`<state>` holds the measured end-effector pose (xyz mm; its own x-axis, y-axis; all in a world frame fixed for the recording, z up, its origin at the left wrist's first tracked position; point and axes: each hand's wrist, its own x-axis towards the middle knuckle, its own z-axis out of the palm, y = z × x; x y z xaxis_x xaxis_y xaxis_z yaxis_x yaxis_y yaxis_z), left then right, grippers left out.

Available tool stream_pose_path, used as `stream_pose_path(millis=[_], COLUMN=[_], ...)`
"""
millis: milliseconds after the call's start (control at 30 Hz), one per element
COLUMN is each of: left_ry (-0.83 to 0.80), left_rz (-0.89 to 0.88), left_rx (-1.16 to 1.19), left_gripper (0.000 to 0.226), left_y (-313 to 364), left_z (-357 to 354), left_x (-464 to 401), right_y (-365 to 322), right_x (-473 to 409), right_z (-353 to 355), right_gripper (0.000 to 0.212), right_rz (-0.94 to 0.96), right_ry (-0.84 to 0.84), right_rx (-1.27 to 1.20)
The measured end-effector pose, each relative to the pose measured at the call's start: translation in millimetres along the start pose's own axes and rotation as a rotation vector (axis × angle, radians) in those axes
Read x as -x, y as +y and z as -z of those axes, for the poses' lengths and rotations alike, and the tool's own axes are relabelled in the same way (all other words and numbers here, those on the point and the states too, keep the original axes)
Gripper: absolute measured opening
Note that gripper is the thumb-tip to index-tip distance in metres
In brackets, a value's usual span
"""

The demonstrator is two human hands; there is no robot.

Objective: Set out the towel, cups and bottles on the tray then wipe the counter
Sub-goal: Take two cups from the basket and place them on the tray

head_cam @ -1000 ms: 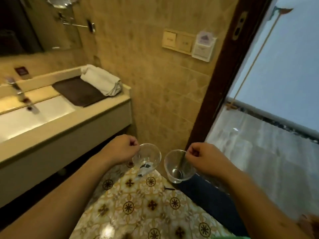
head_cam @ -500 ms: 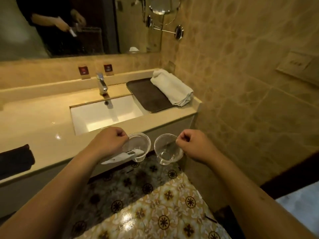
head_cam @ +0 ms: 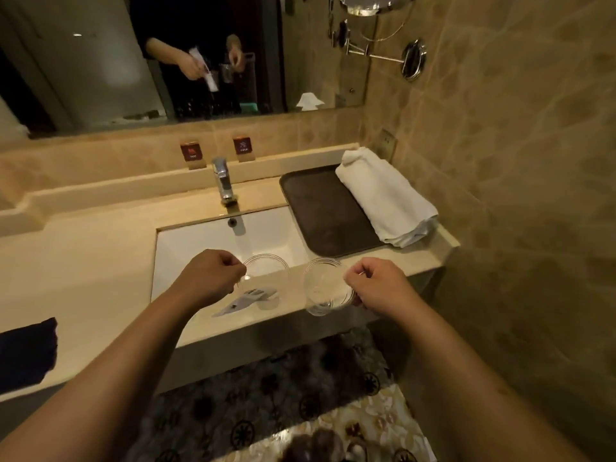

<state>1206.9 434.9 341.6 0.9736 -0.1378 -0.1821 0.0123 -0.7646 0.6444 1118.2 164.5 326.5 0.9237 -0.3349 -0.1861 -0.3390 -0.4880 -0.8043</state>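
Your left hand (head_cam: 208,278) pinches the rim of a clear, thin-walled plastic cup (head_cam: 266,281) plus a white sachet (head_cam: 245,300); your right hand (head_cam: 380,288) pinches a second clear plastic cup (head_cam: 325,286), both over the beige stone worktop's (head_cam: 83,278) front edge. Such slick, light cups could slip or tip onto the dark rectangular tray (head_cam: 328,215), whose right edge carries the rolled white towel (head_cam: 386,198).

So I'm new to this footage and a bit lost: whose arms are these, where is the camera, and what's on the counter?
The camera is worn on a person's head, looking down at their own bare arms; no machine here. The left hand pinches a clear cup with a small sachet showing at it, and the right hand pinches a second cup. Ahead is a counter with a sink and tap. A dark tray carries a rolled white towel. The mirror reflects the person.
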Motion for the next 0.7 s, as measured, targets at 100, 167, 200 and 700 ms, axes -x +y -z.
stream_pose_path(millis=[100,167,200,700], left_ry=[0.01,0.022,0.029,0.106], left_rz=[0.057,0.079,0.083,0.203], left_rx=[0.036,0.076,0.089,0.282], left_gripper=[0.015,0.016,0.016,0.018], left_y=[35,55,65,115], left_z=[-13,-21,-24,-62], left_x=[-45,-76,-91,-334], right_y=[6,10,11,0], right_x=[-52,-86,-103,-291], right_z=[29,46,54,55], right_gripper=[0.013,0.011,0.011,0.015], right_rz=[0.01,-0.001,-0.006,-0.165], right_ry=[-0.04,-0.07,-0.075,-0.08], right_rx=[0.042,0.048,0.052,-0.052])
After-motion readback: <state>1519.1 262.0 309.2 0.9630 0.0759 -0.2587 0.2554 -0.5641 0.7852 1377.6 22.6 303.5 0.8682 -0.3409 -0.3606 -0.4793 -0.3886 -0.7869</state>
